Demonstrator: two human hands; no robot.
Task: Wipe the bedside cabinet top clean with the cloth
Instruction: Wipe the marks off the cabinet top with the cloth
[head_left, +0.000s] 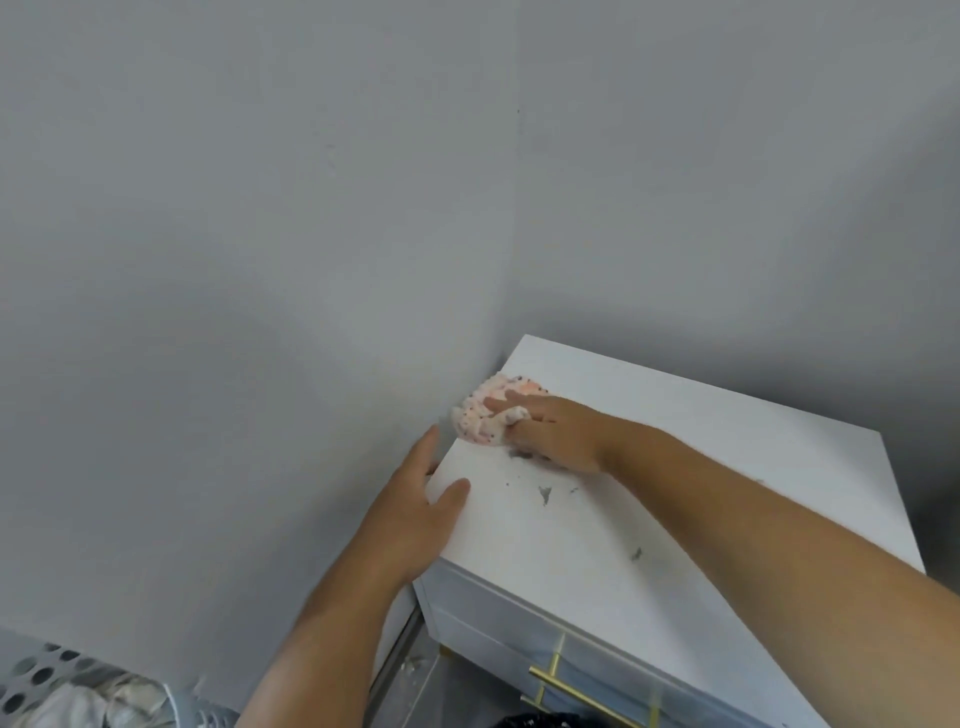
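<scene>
The white bedside cabinet (727, 467) stands in a corner of grey walls, its top facing me. My right hand (556, 431) presses a crumpled pink-and-white speckled cloth (488, 415) onto the top near its left edge, fingers spread over the cloth. Grey dirt smears (544, 493) lie on the top just in front of that hand, and another smear (636, 554) sits nearer the front edge. My left hand (415, 519) grips the cabinet top's left edge, thumb on the surface and fingers down the side.
A grey perforated basket (57, 675) with crumpled white material stands at the bottom left. The cabinet's drawer front carries a gold bar handle (576, 686). Something black (545, 721) lies on the floor below the drawers. Grey walls close in behind and to the left.
</scene>
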